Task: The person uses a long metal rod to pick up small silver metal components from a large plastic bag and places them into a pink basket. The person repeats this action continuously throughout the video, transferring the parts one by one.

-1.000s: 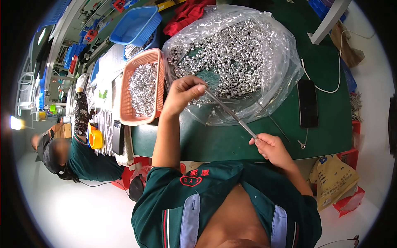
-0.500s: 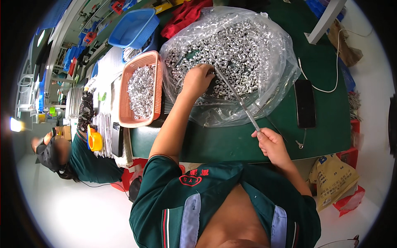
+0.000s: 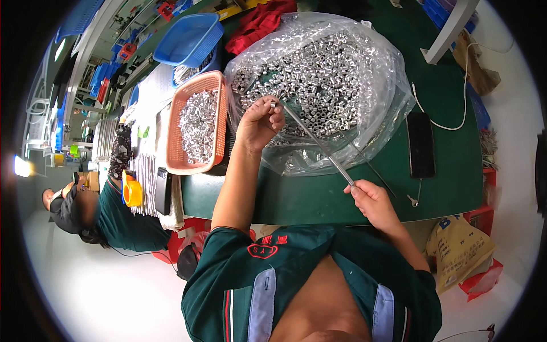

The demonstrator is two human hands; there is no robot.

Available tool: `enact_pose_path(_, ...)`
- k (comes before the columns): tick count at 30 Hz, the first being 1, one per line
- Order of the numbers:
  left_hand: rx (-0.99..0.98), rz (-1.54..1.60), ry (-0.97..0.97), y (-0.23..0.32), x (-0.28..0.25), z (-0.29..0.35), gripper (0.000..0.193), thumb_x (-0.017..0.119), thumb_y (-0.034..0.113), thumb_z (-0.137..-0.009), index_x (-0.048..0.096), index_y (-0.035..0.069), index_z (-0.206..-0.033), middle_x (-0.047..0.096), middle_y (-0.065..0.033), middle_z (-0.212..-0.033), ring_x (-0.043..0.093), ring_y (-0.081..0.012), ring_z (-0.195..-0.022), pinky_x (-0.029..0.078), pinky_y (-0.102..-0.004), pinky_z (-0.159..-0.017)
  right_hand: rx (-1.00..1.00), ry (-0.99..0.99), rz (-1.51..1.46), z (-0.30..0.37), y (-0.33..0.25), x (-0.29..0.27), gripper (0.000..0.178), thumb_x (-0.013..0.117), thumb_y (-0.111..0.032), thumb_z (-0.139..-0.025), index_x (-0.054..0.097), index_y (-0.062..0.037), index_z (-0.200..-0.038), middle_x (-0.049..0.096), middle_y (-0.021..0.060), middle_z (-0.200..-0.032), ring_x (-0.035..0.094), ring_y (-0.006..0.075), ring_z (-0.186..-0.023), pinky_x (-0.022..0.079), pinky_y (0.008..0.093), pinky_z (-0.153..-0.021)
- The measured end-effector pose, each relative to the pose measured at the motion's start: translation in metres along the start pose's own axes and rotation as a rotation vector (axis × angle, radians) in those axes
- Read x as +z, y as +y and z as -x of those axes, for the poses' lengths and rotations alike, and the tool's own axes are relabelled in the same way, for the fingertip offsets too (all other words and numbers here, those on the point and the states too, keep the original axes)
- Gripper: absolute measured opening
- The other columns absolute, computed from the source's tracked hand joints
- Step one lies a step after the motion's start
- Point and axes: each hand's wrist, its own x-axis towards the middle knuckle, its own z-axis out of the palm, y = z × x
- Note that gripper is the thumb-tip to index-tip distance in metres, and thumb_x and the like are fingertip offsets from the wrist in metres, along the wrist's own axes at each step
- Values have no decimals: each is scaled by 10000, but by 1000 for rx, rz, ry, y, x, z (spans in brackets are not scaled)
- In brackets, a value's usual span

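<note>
My left hand (image 3: pixel 262 124) is turned partly palm up, its fingertips pinching a small silver metal sleeve (image 3: pixel 273 104). Close beside that sleeve lies the upper tip of a thin metal rod (image 3: pixel 313 137). The rod slants down to my right hand (image 3: pixel 373 200), which grips its lower end; near those fingers the rod looks thicker and brighter. Behind both hands, a clear plastic bag (image 3: pixel 387 102) is spread wide on the green table, with many loose metal sleeves (image 3: pixel 336 74) lying in it. I cannot tell whether the pinched sleeve touches the rod.
Left of the bag stands a pink plastic basket (image 3: pixel 172 131) of silver pieces, with a blue basket (image 3: pixel 185 43) behind. A phone (image 3: pixel 420 145) and white cable (image 3: pixel 450 126) lie on the right, beside another thin rod (image 3: pixel 379 176). A co-worker (image 3: pixel 128 222) sits at left.
My left hand has come up from the loose sleeves toward me and turned over, now showing a sleeve at its fingertips. My right hand has stayed nearly in place with the rod.
</note>
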Motion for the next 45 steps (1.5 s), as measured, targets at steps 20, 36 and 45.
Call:
enact_pose_path(20,-155,-979,3,-38,52,31,196,661,156,-891,653,-10,-994,641,-27,-829,575,-99,-738,470,-251,-655,-16,22,-3,-3,2,2,188,513,-170,-977,626,-20,-982,374,-70,-641,340,29,-565,303,201,-507)
enact_pose_path(36,339,-1956,279,-11,-1,-38,181,661,156,-835,639,18,-950,652,-129,-866,625,-289,-749,499,-399,-680,21,22,-111,-1,-1,-1,191,501,-173,-983,615,-21,-1004,366,-70,-645,349,24,-565,294,189,-493)
enact_pose_path(45,150,-292,35,5,3,4,210,591,181,-938,629,-13,-1012,619,-73,-828,555,-132,-675,438,-273,-616,-5,-2,28,-2,1,1,191,519,-168,-972,626,-11,-970,390,-62,-657,351,31,-589,305,203,-522)
